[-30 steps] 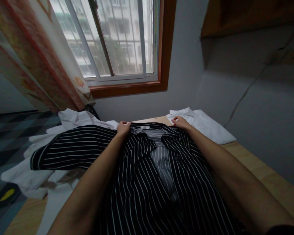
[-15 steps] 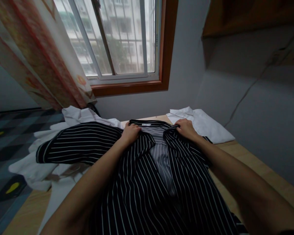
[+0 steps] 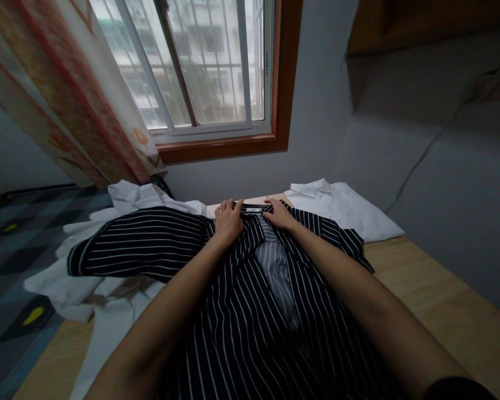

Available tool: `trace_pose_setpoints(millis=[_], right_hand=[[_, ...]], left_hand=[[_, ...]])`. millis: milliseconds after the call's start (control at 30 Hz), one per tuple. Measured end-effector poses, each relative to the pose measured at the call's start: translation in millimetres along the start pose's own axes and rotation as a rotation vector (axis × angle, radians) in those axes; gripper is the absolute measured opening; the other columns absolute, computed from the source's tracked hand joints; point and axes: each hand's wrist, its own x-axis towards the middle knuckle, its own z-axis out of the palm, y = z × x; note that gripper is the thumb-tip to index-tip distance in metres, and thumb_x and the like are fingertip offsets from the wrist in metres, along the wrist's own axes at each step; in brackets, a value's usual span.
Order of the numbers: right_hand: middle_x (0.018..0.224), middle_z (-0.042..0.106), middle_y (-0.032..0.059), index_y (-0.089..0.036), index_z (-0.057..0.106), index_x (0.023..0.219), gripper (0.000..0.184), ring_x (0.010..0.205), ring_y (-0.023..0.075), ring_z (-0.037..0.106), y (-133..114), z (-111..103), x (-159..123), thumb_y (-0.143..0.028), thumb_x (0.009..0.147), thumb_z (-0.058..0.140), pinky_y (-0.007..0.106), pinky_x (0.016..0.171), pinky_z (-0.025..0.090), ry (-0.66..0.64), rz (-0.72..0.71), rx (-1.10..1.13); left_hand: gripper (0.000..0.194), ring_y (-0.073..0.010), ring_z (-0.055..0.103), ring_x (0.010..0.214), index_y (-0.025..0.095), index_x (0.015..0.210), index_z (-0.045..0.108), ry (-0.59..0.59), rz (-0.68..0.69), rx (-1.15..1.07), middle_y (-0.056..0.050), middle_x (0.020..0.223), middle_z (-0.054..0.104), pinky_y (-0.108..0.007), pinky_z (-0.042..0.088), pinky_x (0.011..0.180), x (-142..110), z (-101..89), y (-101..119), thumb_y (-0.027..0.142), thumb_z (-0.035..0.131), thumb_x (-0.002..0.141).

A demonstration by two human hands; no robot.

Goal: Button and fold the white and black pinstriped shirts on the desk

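Note:
A black shirt with white stripes point(image 3: 250, 300) lies front up, its front parted and the greyish inside of its back showing. A small pale label point(image 3: 254, 210) marks the neckband at the far end. My left hand point(image 3: 229, 223) grips the collar just left of this label, thumb toward the middle. On the label's other side, my right hand point(image 3: 280, 214) pinches the collar with its fingers closed. One sleeve point(image 3: 141, 241) stretches out to the left, while the right sleeve point(image 3: 337, 230) spreads toward the table's right side.
White clothes point(image 3: 62, 280) are heaped under and beside the left sleeve. A folded white shirt point(image 3: 345, 208) rests at the back right of the wooden table point(image 3: 433, 289). Behind stand a wall and a barred window point(image 3: 212, 72); a curtain point(image 3: 79, 94) hangs at left. A shelf point(image 3: 400, 28) juts out upper right.
My right hand has moved left along the collar, closer to the label and my left hand. The shirt's right shoulder and sleeve now lie more spread out. My left hand has shifted slightly right.

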Motion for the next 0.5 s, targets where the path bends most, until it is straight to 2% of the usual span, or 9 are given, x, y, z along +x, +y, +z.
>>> trace_pose_setpoints(millis=[100, 200, 267, 367, 500], right_hand=[[0.136, 0.052, 0.0102, -0.02, 0.046, 0.136, 0.054, 0.09, 0.0171, 0.061, 23.8, -30.3, -29.7, -0.019, 0.083, 0.057, 0.035, 0.089, 0.049, -0.073, -0.087, 0.175], [0.117, 0.064, 0.0104, -0.019, 0.059, 0.123, 0.04, 0.088, 0.0207, 0.061, 42.3, -66.3, -75.1, -0.024, 0.083, 0.058, 0.038, 0.086, 0.049, -0.105, -0.051, 0.097], [0.103, 0.067, 0.0106, -0.017, 0.062, 0.119, 0.038, 0.086, 0.0228, 0.062, 49.0, -81.1, -107.9, -0.03, 0.083, 0.061, 0.039, 0.082, 0.049, -0.149, 0.003, 0.01], [0.101, 0.068, 0.012, -0.016, 0.063, 0.118, 0.044, 0.09, 0.0257, 0.064, 52.8, -87.7, -147.1, -0.038, 0.08, 0.067, 0.04, 0.082, 0.05, -0.227, 0.066, -0.042], [0.118, 0.064, 0.0141, -0.017, 0.064, 0.117, 0.051, 0.109, 0.0303, 0.06, 46.4, -89.7, -166.5, -0.026, 0.068, 0.076, 0.044, 0.094, 0.048, -0.274, 0.095, 0.014]], left_hand=[[0.052, -0.0321, 0.039, 0.127, 0.018, 0.132, 0.051, 0.011, 0.142, -0.054, -0.015, 0.137, 0.047, -0.046, 0.03, 0.105, -29.8, -15.2, 3.1, 0.013, 0.051, 0.08], [0.031, -0.0284, 0.049, 0.112, 0.02, 0.118, 0.059, -0.149, 0.384, -0.114, -0.011, 0.121, 0.058, -0.043, 0.038, 0.096, -60.5, -31.6, 16.8, 0.029, 0.051, 0.09], [0.032, -0.0269, 0.052, 0.103, 0.02, 0.109, 0.062, -0.259, 0.49, -0.118, -0.009, 0.11, 0.061, -0.041, 0.041, 0.089, -79.1, -36.1, 27.9, 0.044, 0.053, 0.09], [0.033, -0.0256, 0.053, 0.096, 0.018, 0.099, 0.063, -0.309, 0.454, -0.131, -0.009, 0.102, 0.062, -0.038, 0.043, 0.082, -99.1, -31.9, 39.6, 0.049, 0.058, 0.087], [0.017, -0.0215, 0.054, 0.087, 0.018, 0.086, 0.062, -0.339, 0.418, -0.24, -0.007, 0.091, 0.062, -0.034, 0.043, 0.079, -107.6, -24.3, 40.4, 0.032, 0.053, 0.091]])
